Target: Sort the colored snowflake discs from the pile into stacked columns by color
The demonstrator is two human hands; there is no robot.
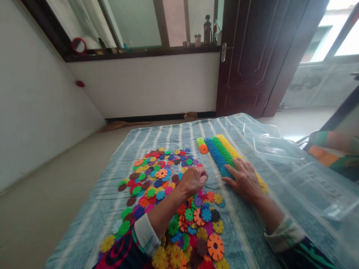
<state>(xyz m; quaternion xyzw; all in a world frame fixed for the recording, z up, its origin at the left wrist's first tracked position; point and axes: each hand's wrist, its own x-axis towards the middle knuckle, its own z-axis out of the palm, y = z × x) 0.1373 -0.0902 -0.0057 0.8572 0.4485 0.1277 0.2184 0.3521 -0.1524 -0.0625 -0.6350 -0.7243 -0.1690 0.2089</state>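
Many notched plastic discs in mixed colours lie in a loose pile on a striped blue-grey cloth. Above the pile's right edge, my left hand is closed with fingertips pinched; what it holds, if anything, is too small to name. To the right, overlapping discs form long rows: blue, green and yellow. My right hand rests with fingers spread over the near part of the green and yellow rows. A short row of lime and orange discs lies left of the blue row's far end.
Clear plastic containers and a clear lid or box sit on the cloth at the right. Beyond the far edge are a white wall, a window sill with a flask, and a dark red door.
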